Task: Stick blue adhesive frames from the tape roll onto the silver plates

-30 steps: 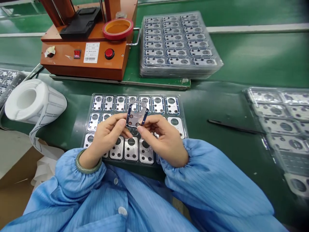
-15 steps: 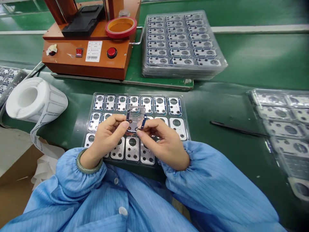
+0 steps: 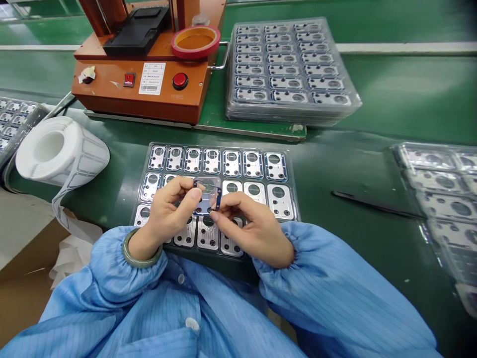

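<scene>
Head view: I have the left hand (image 3: 167,214) and the right hand (image 3: 253,231) close together, both clamped on a small blue-edged plate (image 3: 207,195), pinching it by its edges between thumbs and fingers. The plate sits between the hands, just above a tray of metal plates (image 3: 292,186) lying on the green counter (image 3: 376,114). Left of the left hand I see a white label roll (image 3: 61,149). Right of the right hand, well apart, lie black tweezers (image 3: 376,205). Ahead of both hands stand an orange machine (image 3: 137,92) and a stack of filled trays (image 3: 294,69).
</scene>
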`<state>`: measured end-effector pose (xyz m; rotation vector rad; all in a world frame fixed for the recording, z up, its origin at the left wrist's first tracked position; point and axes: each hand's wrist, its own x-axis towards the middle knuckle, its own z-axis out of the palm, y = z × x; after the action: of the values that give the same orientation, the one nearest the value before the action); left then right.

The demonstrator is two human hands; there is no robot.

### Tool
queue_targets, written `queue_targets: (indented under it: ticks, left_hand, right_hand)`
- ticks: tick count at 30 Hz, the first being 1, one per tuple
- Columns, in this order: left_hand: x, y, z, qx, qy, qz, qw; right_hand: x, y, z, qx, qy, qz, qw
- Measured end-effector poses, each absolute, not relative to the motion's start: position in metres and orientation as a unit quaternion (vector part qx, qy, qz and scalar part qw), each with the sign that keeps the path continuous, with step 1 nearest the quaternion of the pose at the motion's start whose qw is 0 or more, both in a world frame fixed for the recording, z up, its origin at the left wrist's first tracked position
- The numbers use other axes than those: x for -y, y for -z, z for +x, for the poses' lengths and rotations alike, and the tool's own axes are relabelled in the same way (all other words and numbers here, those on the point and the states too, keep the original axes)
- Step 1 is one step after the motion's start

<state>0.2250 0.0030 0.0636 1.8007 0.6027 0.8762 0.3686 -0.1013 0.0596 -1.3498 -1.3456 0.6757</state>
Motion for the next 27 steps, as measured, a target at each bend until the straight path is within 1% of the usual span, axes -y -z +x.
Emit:
queue_targets:
  ticks: [6, 13, 20, 27]
  left_hand:
    - [-0.0038, -0.0632, 0.2234, -0.262, -0.375, 0.772, 0.441]
    - [-0.0038, -0.0642, 0.2230, -0.246, -0.386, 0.787, 0.415]
    - [-0.0047, -0.0643, 0.2228, -0.269, -0.403, 0.803, 0.347]
    - [-0.0034, -0.0621, 0.2227, -0.261, -0.411, 0.805, 0.338]
  right_hand:
    - [0.1009, -0.0605, 0.3681, 0.578, -0.277, -0.571, 0.513]
    - [0.1001, -0.0587, 0.3689, 0.579, -0.282, -0.566, 0.515]
    - [0.1011, -0.0615, 0.3686, 0.602, -0.288, -0.556, 0.497]
    - [0.1029, -0.0626, 0.3701, 0.612, -0.279, -0.541, 0.504]
